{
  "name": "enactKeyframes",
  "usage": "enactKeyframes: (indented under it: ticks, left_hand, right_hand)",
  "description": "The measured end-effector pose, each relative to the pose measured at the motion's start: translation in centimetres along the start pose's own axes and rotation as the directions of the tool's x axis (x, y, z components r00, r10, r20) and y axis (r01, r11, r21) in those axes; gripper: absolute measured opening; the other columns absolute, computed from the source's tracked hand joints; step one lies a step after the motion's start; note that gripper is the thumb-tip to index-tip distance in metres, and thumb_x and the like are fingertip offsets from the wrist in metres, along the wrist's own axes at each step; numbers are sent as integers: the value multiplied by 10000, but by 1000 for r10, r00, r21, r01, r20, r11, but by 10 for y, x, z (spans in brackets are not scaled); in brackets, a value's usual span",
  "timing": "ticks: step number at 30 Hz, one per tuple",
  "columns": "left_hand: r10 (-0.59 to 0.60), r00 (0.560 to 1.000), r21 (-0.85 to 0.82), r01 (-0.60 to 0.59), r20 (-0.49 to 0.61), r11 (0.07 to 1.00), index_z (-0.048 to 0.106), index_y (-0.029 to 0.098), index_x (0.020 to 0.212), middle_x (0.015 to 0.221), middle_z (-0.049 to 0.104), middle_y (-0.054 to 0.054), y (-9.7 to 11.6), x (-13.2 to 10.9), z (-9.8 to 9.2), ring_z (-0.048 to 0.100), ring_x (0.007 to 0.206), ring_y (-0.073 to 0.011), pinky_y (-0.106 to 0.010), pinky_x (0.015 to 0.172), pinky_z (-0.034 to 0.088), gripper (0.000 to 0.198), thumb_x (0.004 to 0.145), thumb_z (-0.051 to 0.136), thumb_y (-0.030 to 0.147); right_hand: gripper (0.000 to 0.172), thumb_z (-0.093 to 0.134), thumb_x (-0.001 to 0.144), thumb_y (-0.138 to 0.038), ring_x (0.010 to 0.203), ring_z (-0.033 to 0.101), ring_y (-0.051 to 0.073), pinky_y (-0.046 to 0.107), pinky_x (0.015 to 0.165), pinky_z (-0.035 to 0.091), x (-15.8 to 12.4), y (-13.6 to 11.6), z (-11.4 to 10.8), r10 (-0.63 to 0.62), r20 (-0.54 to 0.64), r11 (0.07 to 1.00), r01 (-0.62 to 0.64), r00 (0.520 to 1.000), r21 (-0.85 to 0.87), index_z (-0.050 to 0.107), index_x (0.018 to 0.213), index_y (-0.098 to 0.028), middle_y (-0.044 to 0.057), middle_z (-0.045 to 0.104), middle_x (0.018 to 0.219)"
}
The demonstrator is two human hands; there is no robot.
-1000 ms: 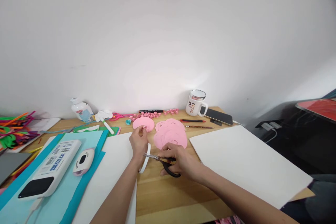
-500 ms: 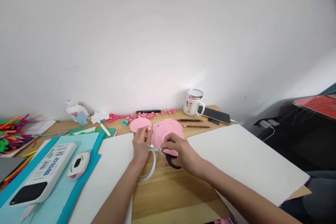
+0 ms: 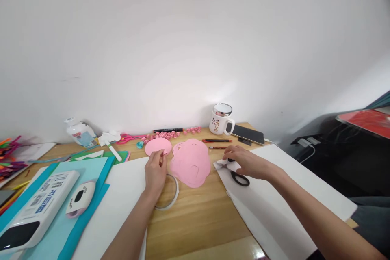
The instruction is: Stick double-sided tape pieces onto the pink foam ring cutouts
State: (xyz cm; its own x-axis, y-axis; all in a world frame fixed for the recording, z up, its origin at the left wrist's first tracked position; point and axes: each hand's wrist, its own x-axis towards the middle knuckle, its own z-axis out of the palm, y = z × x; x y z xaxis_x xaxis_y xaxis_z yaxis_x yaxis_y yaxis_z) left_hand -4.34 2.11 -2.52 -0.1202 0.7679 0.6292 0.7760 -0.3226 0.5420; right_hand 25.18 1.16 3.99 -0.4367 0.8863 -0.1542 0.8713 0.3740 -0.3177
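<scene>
My left hand (image 3: 156, 172) is closed in a pinch at the near edge of a pink paper circle (image 3: 157, 145). Whatever sits between its fingertips is too small to make out. Beside that wrist, a thin white roll of tape (image 3: 176, 195) rests on the wooden table, partly hidden by the hand. My right hand (image 3: 248, 162) has its fingers at one black loop of the scissors (image 3: 240, 179), which lie low over the white sheet on the right. Between both hands is a stack of pink scalloped paper shapes (image 3: 191, 162).
Behind stand a white mug (image 3: 219, 120), a phone (image 3: 248, 134) and two pencils. Pink beads (image 3: 167, 134), a black marker (image 3: 167, 130), pink scissors (image 3: 129, 138) and a white bottle (image 3: 81, 132) line the wall. Blue paper (image 3: 100, 195) at left bears a white device (image 3: 39, 207).
My right hand has carried the scissors from beside my left hand over to the white sheet on the right. The tape roll now lies lower, and the pink stack is uncovered.
</scene>
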Motion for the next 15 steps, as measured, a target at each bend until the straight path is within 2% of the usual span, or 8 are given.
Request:
enactKeyframes:
  ticks: [2, 5, 8, 11, 13, 15]
  left_hand:
    - [-17, 1000, -2, 17, 0, 1000, 601, 162, 915, 787, 618, -45, 1, 0, -2, 567, 555, -140, -273, 574, 457, 204, 832, 438, 252]
    - [-37, 999, -35, 36, -22, 999, 606, 164, 926, 805, 623, -45, 4, 1, -5, 582, 561, -133, -270, 587, 461, 206, 825, 457, 263]
    - [-115, 993, -164, 112, -10, 980, 616, 178, 923, 802, 627, -34, 13, 1, -8, 581, 536, -118, -249, 551, 464, 204, 803, 492, 288]
    - [-241, 961, -364, 275, 137, 890, 628, 182, 906, 652, 617, 3, 23, 2, -8, 547, 444, -102, -218, 456, 444, 213, 771, 538, 321]
    - [-318, 906, -442, 416, 281, 795, 634, 166, 905, 478, 564, 37, 30, 1, -7, 518, 389, -107, -205, 405, 421, 239, 755, 557, 335]
    - [-356, 851, -473, 514, 386, 716, 641, 144, 908, 414, 548, 42, 35, 1, -6, 497, 357, -107, -203, 385, 408, 271, 735, 579, 343]
  right_hand:
    - [369, 536, 622, -22, 945, 540, 235, 298, 774, 408, 7, 1, 1, 1, -68, 1000, 1, 998, 26, 633, 934, -193, 80, 578, 1030]
    - [222, 486, 718, -81, 787, 576, 185, 257, 681, 420, 19, -1, 9, 104, -143, 989, -87, 984, 119, 644, 848, -168, 84, 605, 926]
    - [165, 479, 740, -113, 719, 568, 165, 241, 648, 411, 29, -1, 22, 165, -168, 974, -135, 972, 180, 640, 723, -146, 82, 609, 844]
    - [150, 494, 741, -157, 706, 559, 163, 242, 637, 406, 33, 2, 32, 161, -175, 969, -122, 971, 213, 636, 693, -147, 73, 605, 813]
    - [146, 503, 742, -191, 684, 555, 157, 244, 622, 405, 34, 5, 35, 159, -160, 966, -120, 974, 230, 642, 717, -153, 68, 598, 835]
    - [138, 516, 739, -212, 677, 553, 150, 245, 617, 403, 34, 6, 37, 159, -148, 964, -121, 976, 236, 645, 732, -165, 60, 590, 860]
